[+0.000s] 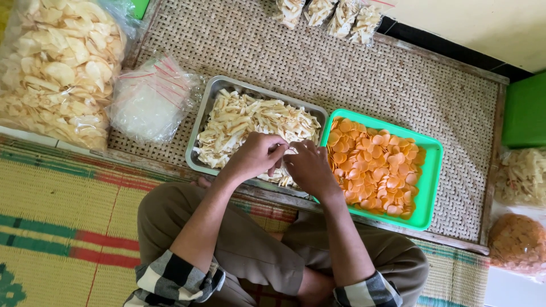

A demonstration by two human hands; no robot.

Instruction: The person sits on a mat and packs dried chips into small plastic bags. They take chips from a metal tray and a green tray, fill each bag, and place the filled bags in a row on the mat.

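You had two trays on the woven table — one metal tray of pale chips, one green tray of orange chips. Four small filled packets lay along its far edge, one large chip bag and one bundle of empty bags at its left edge — and your two hands worked between.

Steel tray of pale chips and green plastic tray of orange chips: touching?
Touching. Head view: the rectangular steel tray and green plastic tray show no mat between their rims at the shared side.
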